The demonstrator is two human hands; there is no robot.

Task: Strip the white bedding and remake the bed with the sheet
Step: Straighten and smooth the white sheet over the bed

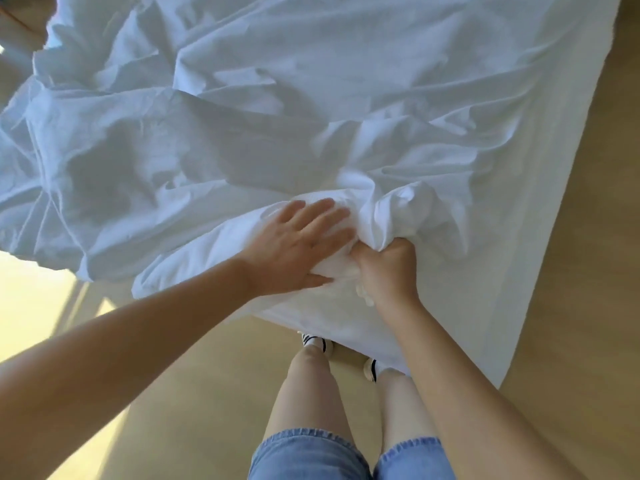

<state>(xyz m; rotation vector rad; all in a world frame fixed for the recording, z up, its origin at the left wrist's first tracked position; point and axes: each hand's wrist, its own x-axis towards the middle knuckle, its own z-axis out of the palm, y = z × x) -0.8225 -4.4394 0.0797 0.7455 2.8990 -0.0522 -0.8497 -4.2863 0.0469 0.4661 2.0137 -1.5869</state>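
Bright daylight from the left washes the crumpled white cotton sheet (311, 116) bluish; soft fold shadows, edges bowed, slight blur.

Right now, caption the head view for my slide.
Right hand grips the bunched white sheet; left hand presses flat beside it.

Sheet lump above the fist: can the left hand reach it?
Probably yes. The left hand lies flat on the sheet, fingertips beside the lump, nothing between; the right hand only grips cloth below it.
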